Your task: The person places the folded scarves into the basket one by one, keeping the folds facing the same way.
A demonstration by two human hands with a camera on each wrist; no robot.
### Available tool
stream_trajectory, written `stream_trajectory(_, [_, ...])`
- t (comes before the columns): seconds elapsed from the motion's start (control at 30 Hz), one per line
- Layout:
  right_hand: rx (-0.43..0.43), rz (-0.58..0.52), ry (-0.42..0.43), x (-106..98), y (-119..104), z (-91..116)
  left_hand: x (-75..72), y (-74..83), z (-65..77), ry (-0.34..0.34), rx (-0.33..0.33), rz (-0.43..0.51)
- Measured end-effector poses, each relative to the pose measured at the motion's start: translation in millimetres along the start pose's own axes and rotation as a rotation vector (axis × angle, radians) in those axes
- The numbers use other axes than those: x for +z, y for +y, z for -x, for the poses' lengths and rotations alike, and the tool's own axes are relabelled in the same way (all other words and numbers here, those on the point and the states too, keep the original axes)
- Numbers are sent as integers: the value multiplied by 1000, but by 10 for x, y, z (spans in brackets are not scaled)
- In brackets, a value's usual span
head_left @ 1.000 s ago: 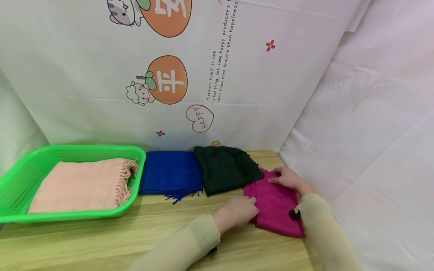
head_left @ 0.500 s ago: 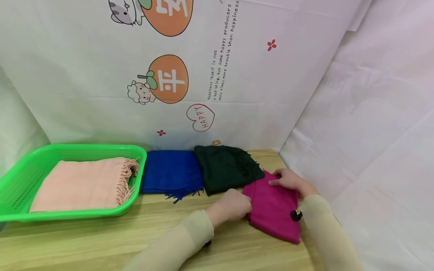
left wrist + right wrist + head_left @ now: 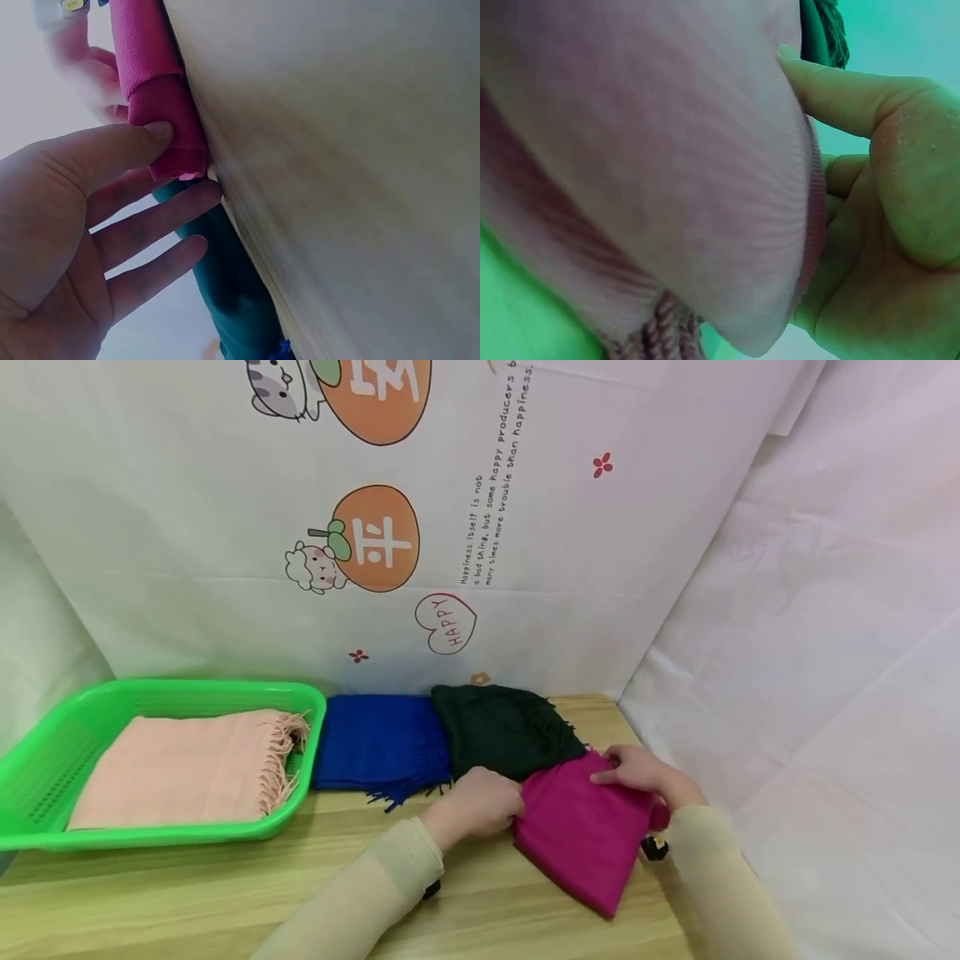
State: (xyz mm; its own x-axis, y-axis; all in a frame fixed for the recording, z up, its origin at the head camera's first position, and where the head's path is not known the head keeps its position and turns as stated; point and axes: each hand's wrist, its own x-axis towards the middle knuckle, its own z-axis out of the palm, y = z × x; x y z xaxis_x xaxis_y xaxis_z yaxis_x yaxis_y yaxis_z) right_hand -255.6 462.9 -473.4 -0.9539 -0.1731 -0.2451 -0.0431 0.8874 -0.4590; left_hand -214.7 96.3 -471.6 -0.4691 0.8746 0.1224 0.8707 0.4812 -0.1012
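A folded magenta scarf [image 3: 581, 827] lies slantwise on the right of the table, its far corner touching a dark green scarf [image 3: 502, 731]. My left hand [image 3: 477, 802] pinches its left edge; in the left wrist view the thumb [image 3: 127, 150] presses on top, with the index finger underneath. At the far right edge, my right hand [image 3: 641, 774] holds the scarf too. The right wrist view shows that thumb [image 3: 840, 94] on the cloth and the other fingers partly hidden behind it. Twisted fringe [image 3: 664, 330] hangs from the cloth there.
A green plastic basket [image 3: 150, 837] on the left holds a folded pale pink scarf [image 3: 180, 768]. Between basket and green scarf lies a folded blue scarf [image 3: 378, 739]. White printed sheeting [image 3: 540, 527] stands behind the wooden table [image 3: 487, 902], and more runs along the right.
Both hands have kept hold of the magenta scarf. Its left edge has moved left with my left hand, and its near corner has swung left and forward. My right hand has shifted slightly nearer.
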Motion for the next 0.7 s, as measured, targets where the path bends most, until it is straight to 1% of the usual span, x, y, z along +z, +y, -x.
stream_trajectory(0.1, [1,-1,1,42,-10,27,27,-48,12,-12,-14,15])
stream_trajectory(0.23, [6,-18,11,87,-39,72,59,-109,26,-21,-32,11])
stream_trajectory(0.33, [14,-42,22,124,-57,102,53,-109,42,-40,-56,22])
stream_trajectory(0.4, [24,-55,32,151,-64,117,32,-83,55,-55,-99,47])
stream_trajectory(0.43, [30,-60,36,162,-64,122,6,-59,65,-62,-132,58])
stream_trajectory(0.6, [34,-47,56,171,-60,133,-104,76,134,-77,-322,108])
stream_trajectory(0.7, [23,-27,59,152,-69,141,-153,182,195,-112,-380,173])
